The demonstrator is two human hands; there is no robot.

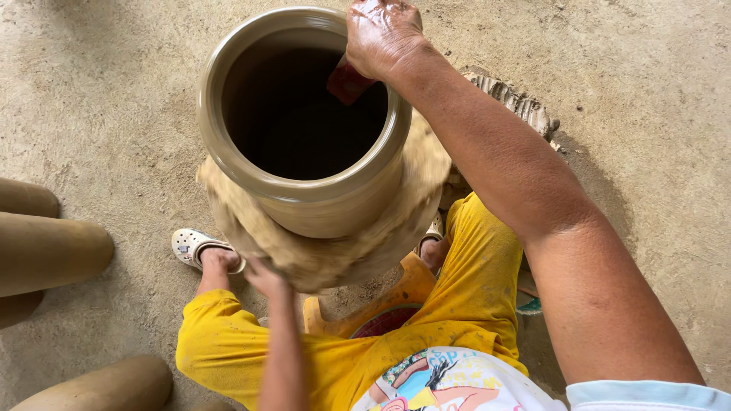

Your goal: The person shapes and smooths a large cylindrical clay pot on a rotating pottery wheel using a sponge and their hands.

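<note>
Hands are kept apart: the right hand (381,34) is clamped on a small red rib tool (347,82) at the rim of the tall wet grey-brown clay jar (304,202), the left hand (263,278) is pressed flat against the clay-caked round wheel (396,228).

Pottery workshop: wet clay pot (304,152), turntable (327,251), earthen floor (99,114).

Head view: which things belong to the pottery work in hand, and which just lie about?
In use:
clay pot
clay-caked turntable
red scraper, in right hand
left hand, at the turntable's edge

Lying about:
clay cylinders
clay scraps
</note>
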